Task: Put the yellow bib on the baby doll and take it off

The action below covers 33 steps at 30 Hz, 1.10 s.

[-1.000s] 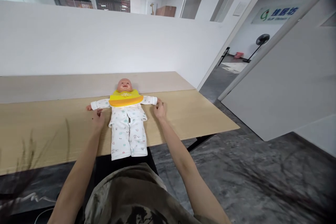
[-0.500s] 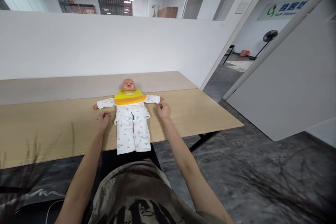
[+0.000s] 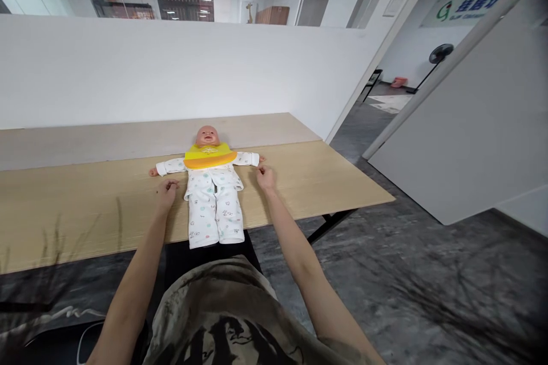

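A baby doll (image 3: 208, 136) lies on its back on the table, head toward the wall and arms stretched out sideways. It wears a white printed top (image 3: 201, 181), matching trousers (image 3: 216, 217) and a yellow bib (image 3: 209, 151) with an orange lower pocket. My left hand (image 3: 166, 193) rests on the tabletop beside the doll's waist, its fingers curled in and nothing visible in them. On the other side, my right hand (image 3: 266, 178) lies just below the doll's cuff, also with curled fingers and no object showing. Both hands look apart from the clothes.
The wooden table (image 3: 308, 182) ends at a corner on the right. Behind it stands a white partition wall (image 3: 149, 74) with glass above. To the right are a grey door panel (image 3: 462, 125) and a doorway, with a standing fan (image 3: 440, 53) beyond.
The view has shifted slightly. The doll lies in the same pose, and both hands stay almost still beside it.
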Available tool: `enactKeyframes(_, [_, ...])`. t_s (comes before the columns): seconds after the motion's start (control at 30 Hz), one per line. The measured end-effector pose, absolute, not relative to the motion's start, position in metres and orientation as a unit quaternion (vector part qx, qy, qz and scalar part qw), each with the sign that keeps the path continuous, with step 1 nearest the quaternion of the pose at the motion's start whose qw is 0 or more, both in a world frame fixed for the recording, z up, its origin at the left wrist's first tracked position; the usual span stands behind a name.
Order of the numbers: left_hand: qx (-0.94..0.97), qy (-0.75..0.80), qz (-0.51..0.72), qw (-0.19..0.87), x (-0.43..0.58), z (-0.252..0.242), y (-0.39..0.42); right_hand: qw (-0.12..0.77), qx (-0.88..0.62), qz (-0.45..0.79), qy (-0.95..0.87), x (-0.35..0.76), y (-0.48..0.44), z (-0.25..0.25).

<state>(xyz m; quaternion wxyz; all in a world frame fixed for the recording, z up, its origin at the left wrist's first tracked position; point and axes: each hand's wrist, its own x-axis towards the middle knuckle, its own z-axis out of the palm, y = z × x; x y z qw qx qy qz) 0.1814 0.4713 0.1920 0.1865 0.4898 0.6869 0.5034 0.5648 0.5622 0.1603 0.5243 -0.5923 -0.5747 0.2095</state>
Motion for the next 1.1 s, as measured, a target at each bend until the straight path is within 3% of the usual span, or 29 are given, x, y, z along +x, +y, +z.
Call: enactKeyframes(1.1, [0.475,0.686,0.51,0.207,0.189,0.203,0.469,0.535,-0.578,0.24,-0.567,0.565,0.563,0.159])
